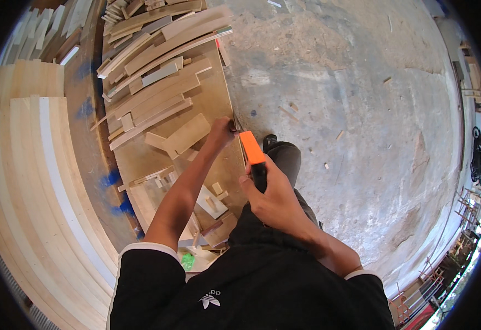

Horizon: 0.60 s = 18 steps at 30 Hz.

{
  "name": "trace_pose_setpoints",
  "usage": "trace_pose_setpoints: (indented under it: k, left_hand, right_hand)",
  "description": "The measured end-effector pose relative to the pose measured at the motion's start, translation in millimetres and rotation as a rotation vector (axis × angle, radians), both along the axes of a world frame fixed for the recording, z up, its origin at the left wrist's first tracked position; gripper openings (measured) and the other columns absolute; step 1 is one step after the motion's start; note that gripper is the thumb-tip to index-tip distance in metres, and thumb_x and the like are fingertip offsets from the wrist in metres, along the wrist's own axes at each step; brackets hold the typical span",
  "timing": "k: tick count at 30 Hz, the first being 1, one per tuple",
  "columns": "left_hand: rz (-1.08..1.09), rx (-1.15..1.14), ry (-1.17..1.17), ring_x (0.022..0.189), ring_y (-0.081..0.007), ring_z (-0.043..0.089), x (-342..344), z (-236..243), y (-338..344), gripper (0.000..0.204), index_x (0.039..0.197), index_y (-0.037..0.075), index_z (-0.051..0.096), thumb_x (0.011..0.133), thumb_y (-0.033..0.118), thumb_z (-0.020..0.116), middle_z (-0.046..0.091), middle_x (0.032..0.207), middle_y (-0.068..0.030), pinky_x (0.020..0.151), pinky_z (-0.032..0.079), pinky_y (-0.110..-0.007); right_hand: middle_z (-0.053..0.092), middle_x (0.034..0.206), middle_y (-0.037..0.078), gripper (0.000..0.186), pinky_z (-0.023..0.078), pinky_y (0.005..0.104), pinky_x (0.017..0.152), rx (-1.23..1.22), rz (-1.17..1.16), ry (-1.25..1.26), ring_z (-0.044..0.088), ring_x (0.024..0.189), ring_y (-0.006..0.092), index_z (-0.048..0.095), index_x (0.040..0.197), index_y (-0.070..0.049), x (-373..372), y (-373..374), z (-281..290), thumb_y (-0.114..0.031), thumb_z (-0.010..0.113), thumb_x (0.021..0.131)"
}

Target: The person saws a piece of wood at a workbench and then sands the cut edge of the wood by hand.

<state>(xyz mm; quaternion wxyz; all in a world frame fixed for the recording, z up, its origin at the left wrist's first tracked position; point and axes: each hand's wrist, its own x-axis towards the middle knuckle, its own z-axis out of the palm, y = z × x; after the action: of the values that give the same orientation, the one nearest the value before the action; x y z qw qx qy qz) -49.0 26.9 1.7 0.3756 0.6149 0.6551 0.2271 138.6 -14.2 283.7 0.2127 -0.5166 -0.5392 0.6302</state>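
Observation:
My right hand [276, 192] is closed around the black grip of an orange-and-black hand tool [253, 147]. Its orange, block-like end points away from me; I cannot make out the exact kind of tool. Just left of that end, my left hand [222, 132] is a closed fist at the right edge of the wooden worktable [218, 170]. Something small and dark shows by its fingers, but what it grips is hidden. A pale wooden board [187, 133] lies on the table beside the left wrist.
Long wooden strips [152, 93] and offcuts are heaped over the table's far part. Further left stands a stack of long pale planks [53, 165]. A green crumpled item [188, 261] lies near my left side. Wood scraps [289, 113] dot the concrete floor [361, 137] at right.

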Motion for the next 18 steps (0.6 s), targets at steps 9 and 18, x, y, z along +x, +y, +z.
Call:
trace_pose_setpoints:
  k: [9, 18]
  left_hand:
    - [0.431, -0.373, -1.174, 0.076, -0.0234, 0.066, -3, -15, 5, 0.014, 0.100, 0.004, 0.061, 0.088, 0.011, 0.057, 0.066, 0.085, -0.0128, 0.065, 0.053, -0.039]
    - [0.499, -0.296, -0.920, 0.068, -0.0159, 0.060, 7, 12, 1, 0.013, 0.092, 0.012, 0.063, 0.092, 0.019, 0.052, 0.061, 0.079, -0.0040, 0.058, 0.047, -0.031]
  right_hand:
    - [0.050, 0.061, 0.004, 0.008, 0.040, 0.0320, 0.039, -0.220, -0.017, 0.131, 0.051, 0.043, 0.0154, 0.048, 0.091, -0.003, -71, 103, -175, -0.004, 0.053, 0.084]
    - [0.054, 0.064, 0.008, 0.011, 0.044, 0.0332, 0.044, -0.191, 0.006, 0.001, 0.055, 0.048, 0.0176, 0.050, 0.092, -0.003, -68, 90, -180, -0.005, 0.053, 0.081]
